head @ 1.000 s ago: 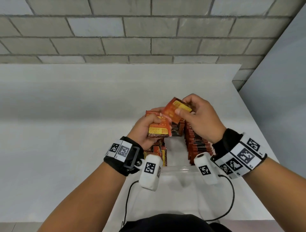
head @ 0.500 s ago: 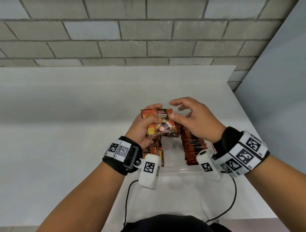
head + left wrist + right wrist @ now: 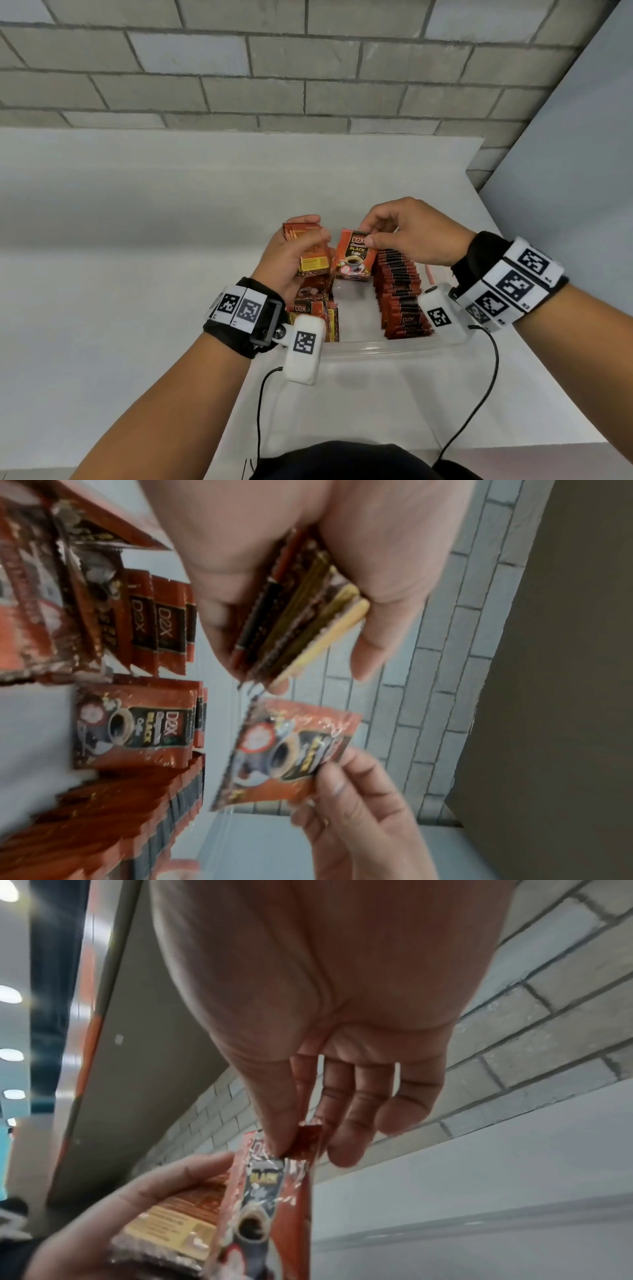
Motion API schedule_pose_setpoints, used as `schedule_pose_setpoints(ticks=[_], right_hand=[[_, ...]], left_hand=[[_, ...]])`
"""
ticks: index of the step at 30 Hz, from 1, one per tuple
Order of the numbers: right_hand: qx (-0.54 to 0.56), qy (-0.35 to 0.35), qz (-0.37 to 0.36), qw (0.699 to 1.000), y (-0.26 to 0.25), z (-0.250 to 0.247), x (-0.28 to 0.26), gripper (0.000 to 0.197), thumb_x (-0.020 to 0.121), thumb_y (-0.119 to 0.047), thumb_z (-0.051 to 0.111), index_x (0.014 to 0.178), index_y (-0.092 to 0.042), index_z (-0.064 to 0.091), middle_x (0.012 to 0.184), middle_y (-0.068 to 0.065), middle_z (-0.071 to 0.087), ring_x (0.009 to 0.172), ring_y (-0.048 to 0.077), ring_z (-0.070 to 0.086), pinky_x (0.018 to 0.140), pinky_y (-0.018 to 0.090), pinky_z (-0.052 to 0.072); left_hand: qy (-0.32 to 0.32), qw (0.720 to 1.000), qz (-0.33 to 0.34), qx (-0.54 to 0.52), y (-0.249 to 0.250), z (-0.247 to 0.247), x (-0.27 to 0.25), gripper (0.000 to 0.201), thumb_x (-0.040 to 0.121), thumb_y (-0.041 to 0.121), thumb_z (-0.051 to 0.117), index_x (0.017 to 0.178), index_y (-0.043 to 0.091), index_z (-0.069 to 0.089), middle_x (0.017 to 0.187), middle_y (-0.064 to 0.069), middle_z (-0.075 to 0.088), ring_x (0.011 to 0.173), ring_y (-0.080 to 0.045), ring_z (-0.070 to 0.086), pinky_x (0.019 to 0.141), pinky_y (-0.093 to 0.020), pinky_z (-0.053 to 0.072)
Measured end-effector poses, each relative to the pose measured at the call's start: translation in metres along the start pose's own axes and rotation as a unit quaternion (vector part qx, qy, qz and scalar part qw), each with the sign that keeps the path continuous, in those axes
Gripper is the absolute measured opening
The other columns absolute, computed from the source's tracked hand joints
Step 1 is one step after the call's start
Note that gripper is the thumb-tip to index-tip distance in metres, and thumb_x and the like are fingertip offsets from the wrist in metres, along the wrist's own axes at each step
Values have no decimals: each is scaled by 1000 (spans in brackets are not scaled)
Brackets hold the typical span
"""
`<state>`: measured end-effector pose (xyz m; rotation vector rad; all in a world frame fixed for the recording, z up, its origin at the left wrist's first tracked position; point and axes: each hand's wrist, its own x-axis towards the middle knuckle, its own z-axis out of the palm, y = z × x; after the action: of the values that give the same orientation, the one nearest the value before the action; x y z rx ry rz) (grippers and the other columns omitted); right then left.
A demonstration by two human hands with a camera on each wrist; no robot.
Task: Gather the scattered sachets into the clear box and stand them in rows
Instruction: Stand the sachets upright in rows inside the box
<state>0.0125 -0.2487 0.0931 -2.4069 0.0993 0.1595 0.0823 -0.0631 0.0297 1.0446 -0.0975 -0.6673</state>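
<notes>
the left hand (image 3: 294,255) covers most of its sachet stack (image 3: 310,262), so the count is unclear. wrist cameras hide the clear box (image 3: 373,348) near corners. blur smears the sachet rows (image 3: 103,829) in the left wrist view.

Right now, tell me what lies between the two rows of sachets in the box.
Bare box floor between the left row and right row, in the head view; the right hand holds one sachet above its far end.

Even, diffuse light is seen throughout; soft shadows are cast on the table (image 3: 137,274). Wrist views are smeared by motion blur, and straight lines are bent at wide-angle edges.
</notes>
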Motion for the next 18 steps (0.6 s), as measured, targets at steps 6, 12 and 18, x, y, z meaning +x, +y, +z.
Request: schedule_pose_setpoints(ticks=[6, 12, 18], right_hand=[[-151, -18, 60, 987, 15, 8, 18, 8, 90, -19, 63, 96, -18, 67, 94, -3, 66, 76, 7, 56, 62, 14, 37], [-258, -85, 87, 959, 18, 29, 38, 12, 90, -16, 61, 100, -12, 67, 100, 4, 67, 89, 19, 61, 77, 28, 47], [-357, -110, 72, 925, 20, 45, 47, 11, 90, -16, 58, 98, -16, 65, 99, 3, 65, 83, 20, 58, 72, 27, 41]], left_hand=[[52, 998, 11, -27, 11, -26, 3, 24, 88, 1, 59, 109, 11, 56, 83, -10, 63, 67, -23, 67, 60, -28, 56], [53, 998, 14, -44, 12, -34, 2, 25, 88, 1, 59, 111, 11, 56, 84, -10, 64, 68, -24, 68, 62, -30, 57], [44, 998, 7, -38, 11, -39, 0, 23, 88, 3, 60, 108, 13, 58, 86, -11, 65, 70, -25, 69, 65, -31, 58]])
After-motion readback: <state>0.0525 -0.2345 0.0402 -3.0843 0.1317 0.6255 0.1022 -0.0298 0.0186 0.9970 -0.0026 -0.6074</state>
